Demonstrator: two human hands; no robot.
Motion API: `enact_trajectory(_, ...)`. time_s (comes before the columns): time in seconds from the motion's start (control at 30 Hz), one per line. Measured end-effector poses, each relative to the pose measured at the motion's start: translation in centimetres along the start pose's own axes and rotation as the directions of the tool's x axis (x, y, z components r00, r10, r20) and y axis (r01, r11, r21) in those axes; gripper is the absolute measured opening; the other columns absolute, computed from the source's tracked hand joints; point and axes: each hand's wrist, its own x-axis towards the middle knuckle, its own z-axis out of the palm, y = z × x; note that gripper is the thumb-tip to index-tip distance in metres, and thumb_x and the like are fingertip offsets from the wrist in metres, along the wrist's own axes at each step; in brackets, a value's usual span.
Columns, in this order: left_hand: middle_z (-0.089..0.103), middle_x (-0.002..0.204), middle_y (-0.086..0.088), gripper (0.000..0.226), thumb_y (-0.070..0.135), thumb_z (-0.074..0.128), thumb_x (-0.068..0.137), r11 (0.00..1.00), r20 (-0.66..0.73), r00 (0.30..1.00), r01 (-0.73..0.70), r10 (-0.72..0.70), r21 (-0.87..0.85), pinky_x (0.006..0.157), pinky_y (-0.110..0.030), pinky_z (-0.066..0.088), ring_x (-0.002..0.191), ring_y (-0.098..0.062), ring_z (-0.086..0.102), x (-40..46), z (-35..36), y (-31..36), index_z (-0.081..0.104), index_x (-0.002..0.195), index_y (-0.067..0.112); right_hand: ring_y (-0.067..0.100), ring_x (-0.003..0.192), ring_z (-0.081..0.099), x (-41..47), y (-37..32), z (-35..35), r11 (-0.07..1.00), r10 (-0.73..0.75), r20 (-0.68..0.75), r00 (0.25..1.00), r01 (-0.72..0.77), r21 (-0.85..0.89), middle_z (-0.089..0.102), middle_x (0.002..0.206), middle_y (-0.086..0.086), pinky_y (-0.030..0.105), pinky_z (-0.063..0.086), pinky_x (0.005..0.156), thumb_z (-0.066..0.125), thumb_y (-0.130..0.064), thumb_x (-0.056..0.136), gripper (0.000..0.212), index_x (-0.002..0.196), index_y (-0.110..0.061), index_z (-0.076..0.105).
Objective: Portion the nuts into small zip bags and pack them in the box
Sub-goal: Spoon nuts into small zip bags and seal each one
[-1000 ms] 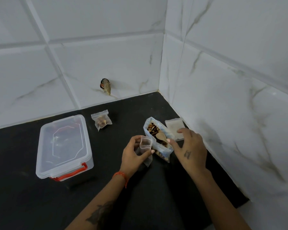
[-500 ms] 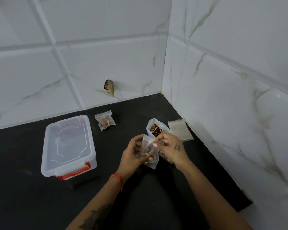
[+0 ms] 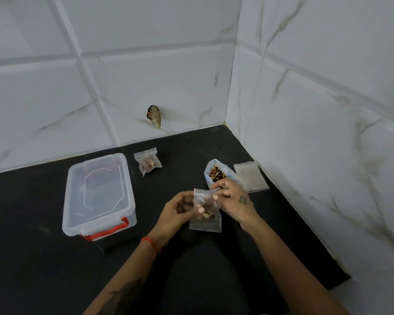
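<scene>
Left hand fingers curl round the small bag, thumb across its front, holding it up above the counter. Right hand pinches the bag's top edge, fingers bent at the mouth; can't tell whether they hold any nuts. A few nuts sit low in the bag. Judgement: filling step, or about to seal. Keep the mouth up, settle the nuts below the zip, then press the strip along from one end. Nut pouch stands open at 12 o'clock, just behind the right hand; don't knock it. Filled bag lies at 11, lidded box at 9, empty bags at 1.
</scene>
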Motion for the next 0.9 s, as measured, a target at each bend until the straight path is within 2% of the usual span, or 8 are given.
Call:
enact_trajectory(0.07,0.068,0.107,-0.018,0.039,0.022,0.070,0.075,0.985,-0.057,0.997,0.036,-0.046,-0.166,0.091,-0.046,0.052,0.102,-0.033,0.065,-0.1,-0.1,-0.1,0.064,0.109,0.005,0.000,0.082,0.062,0.0,-0.1,0.3,0.999,-0.022,0.009,1.000,0.022,-0.036,0.067,0.097,-0.002,0.003,0.044,0.056,0.059,-0.003,0.087,0.021,0.099,-0.021,0.059)
enact_trajectory(0.13,0.069,0.101,-0.021,0.032,0.020,0.066,0.080,0.969,-0.108,0.990,0.060,-0.088,-0.238,0.085,-0.043,0.055,0.094,-0.033,0.067,-0.1,-0.2,-0.3,0.065,0.103,-0.002,0.001,0.082,0.063,0.0,0.0,0.8,0.999,-0.033,0.022,0.999,0.034,-0.023,0.067,0.101,0.005,0.005,0.045,0.058,0.060,-0.002,0.087,0.020,0.101,-0.017,0.060)
enact_trajectory(0.27,0.071,0.092,-0.016,0.015,0.012,0.060,0.089,0.957,-0.172,0.976,0.083,-0.134,-0.277,0.075,-0.032,0.057,0.084,-0.023,0.069,-0.2,-0.4,-1.0,0.067,0.095,0.000,0.000,0.089,0.061,-0.4,0.1,1.8,0.996,0.003,0.035,0.999,-0.006,0.089,0.065,0.099,-0.006,0.008,0.048,0.068,0.066,-0.012,0.085,0.024,0.108,-0.017,0.061)
enact_trajectory(0.33,0.071,0.091,-0.015,0.013,0.012,0.060,0.089,0.952,-0.196,0.969,0.087,-0.149,-0.294,0.077,-0.035,0.056,0.086,-0.024,0.068,-0.4,-0.5,-1.5,0.068,0.092,0.003,0.005,0.092,0.064,-0.5,0.5,2.6,0.984,0.069,0.038,0.997,-0.075,0.163,0.066,0.100,-0.004,0.014,0.051,0.073,0.069,-0.016,0.083,0.026,0.108,-0.018,0.062)
enact_trajectory(0.47,0.069,0.093,-0.017,0.012,0.014,0.061,0.088,0.945,-0.216,0.960,0.105,-0.177,-0.310,0.088,-0.046,0.052,0.091,-0.028,0.064,-0.8,-0.3,-2.0,0.071,0.086,0.008,0.020,0.092,0.067,-0.5,1.4,4.1,0.970,0.182,-0.007,0.983,-0.179,0.167,0.070,0.094,0.007,0.036,0.056,0.083,0.069,-0.019,0.082,0.015,0.096,-0.014,0.068)
enact_trajectory(0.6,0.069,0.099,-0.020,0.012,0.015,0.060,0.089,0.944,-0.217,0.959,0.111,-0.184,-0.309,0.088,-0.046,0.053,0.093,-0.029,0.065,-1.0,-0.3,-2.1,0.069,0.090,0.007,0.018,0.091,0.066,-0.6,1.3,4.3,0.943,0.247,0.013,0.969,-0.243,0.229,0.070,0.094,0.009,0.032,0.054,0.084,0.067,-0.015,0.084,0.006,0.090,-0.012,0.068)
enact_trajectory(0.77,0.070,0.086,-0.013,0.011,0.013,0.061,0.088,0.950,-0.221,0.959,0.111,-0.180,-0.290,0.064,-0.026,0.057,0.075,-0.018,0.068,-0.8,0.1,-2.1,0.067,0.092,0.005,0.021,0.088,0.068,-0.8,1.2,4.2,0.922,0.274,0.042,0.961,-0.275,0.273,0.070,0.092,0.011,0.037,0.056,0.084,0.065,-0.011,0.086,0.003,0.087,-0.014,0.066)
enact_trajectory(0.9,0.070,0.084,-0.012,0.011,0.011,0.061,0.089,0.945,-0.226,0.954,0.121,-0.195,-0.303,0.064,-0.027,0.057,0.073,-0.018,0.069,-0.7,0.0,-2.3,0.067,0.094,0.003,0.018,0.080,0.068,-0.9,1.4,4.1,0.922,0.241,0.052,0.969,-0.246,0.298,0.070,0.086,0.010,0.030,0.056,0.075,0.066,-0.008,0.084,0.006,0.084,-0.014,0.066)
